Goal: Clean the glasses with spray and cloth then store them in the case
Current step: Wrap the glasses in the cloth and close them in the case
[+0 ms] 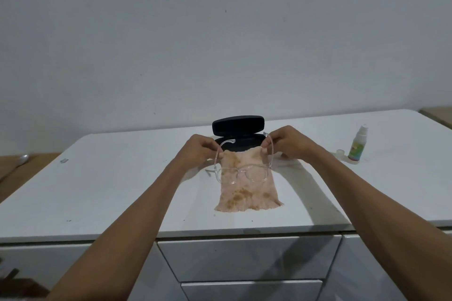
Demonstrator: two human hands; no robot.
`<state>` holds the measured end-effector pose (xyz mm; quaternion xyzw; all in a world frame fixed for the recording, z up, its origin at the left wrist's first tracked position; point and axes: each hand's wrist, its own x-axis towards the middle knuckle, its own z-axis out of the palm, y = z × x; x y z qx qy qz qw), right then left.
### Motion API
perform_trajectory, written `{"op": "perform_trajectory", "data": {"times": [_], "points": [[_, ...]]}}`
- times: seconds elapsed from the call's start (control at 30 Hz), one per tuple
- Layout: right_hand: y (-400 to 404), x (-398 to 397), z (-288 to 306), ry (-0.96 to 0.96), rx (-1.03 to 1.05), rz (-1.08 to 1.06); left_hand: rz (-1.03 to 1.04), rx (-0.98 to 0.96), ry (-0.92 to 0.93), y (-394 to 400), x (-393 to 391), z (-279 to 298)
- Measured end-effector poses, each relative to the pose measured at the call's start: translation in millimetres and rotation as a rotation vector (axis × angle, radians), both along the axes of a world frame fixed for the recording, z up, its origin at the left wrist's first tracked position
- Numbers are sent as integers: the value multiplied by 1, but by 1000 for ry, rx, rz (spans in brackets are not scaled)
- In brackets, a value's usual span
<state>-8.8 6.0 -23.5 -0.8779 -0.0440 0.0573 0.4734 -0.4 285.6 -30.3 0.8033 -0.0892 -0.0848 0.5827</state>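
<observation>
Glasses (pixel 241 173), clear plastic frame with rounded lenses, held just above a pinkish crinkled cloth (pixel 247 193) (brown blotches) lying on the glossy white desk (pixel 122 193). Left hand (pixel 199 150) and right hand (pixel 291 143) each pinch one temple arm. Hard black oval case (pixel 238 126) stands open behind. Small spray bottle (pixel 357 146) stands upright at right, its clear cap (pixel 340 153) beside it.

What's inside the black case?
The case stands open behind the hands, lid up. Only its dark lining shows. The left hand, the right hand, the glasses and the cloth cover part of its bottom half, so I can't see all of it.
</observation>
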Motion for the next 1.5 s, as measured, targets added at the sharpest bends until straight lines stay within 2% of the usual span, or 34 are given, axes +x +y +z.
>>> {"op": "perform_trajectory", "data": {"times": [0.17,0.3,0.47,0.6,0.83,1.03,1.17,1.33,1.5], "points": [[-8,-9,5,135,92,112,-63,142,-13,12,-3,13],[-7,-14,8,148,112,146,-137,180,43,15,-4,15],[-5,-16,11,156,44,164,-178,274,110,11,-9,21],[-2,-19,15,158,-30,185,-222,360,85,7,-13,24],[-4,-23,11,146,-5,114,-182,329,42,8,-14,17],[-8,-34,3,66,40,-32,-46,248,-29,19,-27,10],[-13,-53,0,41,-35,-126,-5,356,-46,31,-39,7],[-10,-82,-6,-27,-255,-180,-93,421,-86,27,-67,7],[7,-107,-3,-61,-304,21,-230,483,-101,17,-92,7]]}}
